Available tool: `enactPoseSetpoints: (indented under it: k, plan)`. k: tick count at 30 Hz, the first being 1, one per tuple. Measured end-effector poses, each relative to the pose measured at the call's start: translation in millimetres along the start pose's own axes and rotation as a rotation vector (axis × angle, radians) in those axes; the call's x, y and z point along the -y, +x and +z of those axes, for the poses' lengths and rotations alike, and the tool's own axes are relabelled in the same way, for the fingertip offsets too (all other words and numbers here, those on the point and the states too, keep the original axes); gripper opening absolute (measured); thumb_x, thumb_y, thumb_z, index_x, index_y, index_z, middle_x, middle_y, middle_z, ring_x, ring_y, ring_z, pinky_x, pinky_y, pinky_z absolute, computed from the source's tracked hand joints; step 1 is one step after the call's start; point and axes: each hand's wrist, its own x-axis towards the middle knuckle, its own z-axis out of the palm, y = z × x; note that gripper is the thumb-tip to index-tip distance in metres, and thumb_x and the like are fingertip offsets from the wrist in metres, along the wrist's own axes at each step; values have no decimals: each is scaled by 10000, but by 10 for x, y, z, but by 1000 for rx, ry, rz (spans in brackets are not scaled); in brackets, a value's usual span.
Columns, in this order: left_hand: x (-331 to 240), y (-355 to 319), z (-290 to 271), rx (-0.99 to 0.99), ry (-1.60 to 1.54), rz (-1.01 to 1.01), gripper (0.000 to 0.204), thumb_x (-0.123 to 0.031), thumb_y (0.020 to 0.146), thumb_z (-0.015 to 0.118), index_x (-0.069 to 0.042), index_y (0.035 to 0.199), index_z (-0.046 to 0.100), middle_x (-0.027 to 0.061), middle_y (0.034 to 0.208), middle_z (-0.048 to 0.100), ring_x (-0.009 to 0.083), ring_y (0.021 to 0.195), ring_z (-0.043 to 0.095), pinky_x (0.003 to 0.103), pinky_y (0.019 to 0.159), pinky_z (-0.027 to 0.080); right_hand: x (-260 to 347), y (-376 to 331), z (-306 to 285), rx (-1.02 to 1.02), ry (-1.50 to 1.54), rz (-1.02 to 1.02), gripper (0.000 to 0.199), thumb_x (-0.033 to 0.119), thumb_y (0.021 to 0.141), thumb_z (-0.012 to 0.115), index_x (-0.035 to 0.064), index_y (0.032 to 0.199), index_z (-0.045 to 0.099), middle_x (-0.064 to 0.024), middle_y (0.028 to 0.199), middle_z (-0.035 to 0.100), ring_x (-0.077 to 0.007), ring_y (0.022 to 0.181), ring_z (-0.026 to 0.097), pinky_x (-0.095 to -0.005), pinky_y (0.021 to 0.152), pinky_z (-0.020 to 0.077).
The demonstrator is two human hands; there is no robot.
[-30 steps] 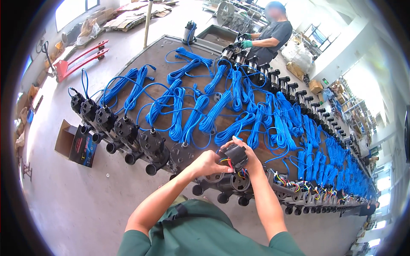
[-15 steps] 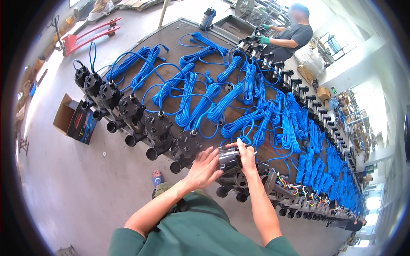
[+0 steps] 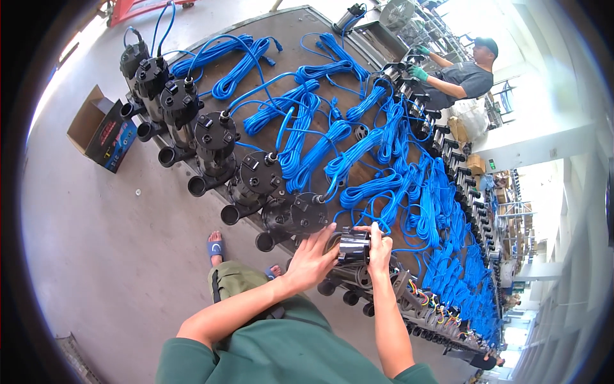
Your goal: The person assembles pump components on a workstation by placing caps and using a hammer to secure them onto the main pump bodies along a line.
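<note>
A glossy black cylindrical pump cover (image 3: 354, 247) lies tilted on its side between my hands, above the near edge of the table. My right hand (image 3: 381, 253) is closed on its right end, fingers at the top. My left hand (image 3: 311, 261) has its fingers stretched out beside the cover's left rim, with fingertips at or touching that rim; the exact contact is hidden. Just left of my left hand stands a black pump (image 3: 294, 217) with a round top and a side outlet. A blue cable (image 3: 332, 182) runs from its top.
More black pumps (image 3: 214, 137) line the table's left edge. Blue cable bundles (image 3: 307, 137) cover much of the brown table (image 3: 291, 48). Uncovered pump bodies with coloured wires (image 3: 435, 304) run along the near right edge. A co-worker in green gloves (image 3: 419, 72) stands across. A cardboard box (image 3: 102, 128) sits on the floor.
My view has shifted, so the table and pumps appear moved. Both hands remain at the pump cover; my left fingers are now closer round its left rim.
</note>
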Motion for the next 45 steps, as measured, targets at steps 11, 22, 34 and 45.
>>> enactPoseSetpoints:
  k: [11,22,34,45]
  plan:
    - [253,-242,-38,173,-683,-306,911,-7,865,685,47,1632,196,292,1650,324,429,1534,337,467,1266,290,270,-264,356,-137,-569,-253,404,290,1082,550,22,934,813,-94,577,653,-191,539,653,-358,571,475]
    - [211,331,82,259,-666,-279,780,-374,1011,658,-40,1621,306,185,1512,473,261,1396,461,401,1185,354,260,-233,455,-182,-604,-344,335,336,1013,662,39,914,782,-179,847,747,-350,759,726,-425,659,548]
    - [142,482,14,390,-970,-619,680,-212,959,717,-1,1542,437,97,1317,640,194,1211,631,351,1059,504,229,-186,109,201,356,-127,352,263,1080,571,-13,994,771,-72,1038,775,-125,969,679,-288,868,519]
    - [44,645,9,500,-931,-592,642,-196,966,690,16,1521,445,136,1335,636,214,1214,631,372,1076,506,120,853,5,186,829,702,361,386,1017,619,30,1019,682,-169,1021,780,-136,631,650,-291,606,500]
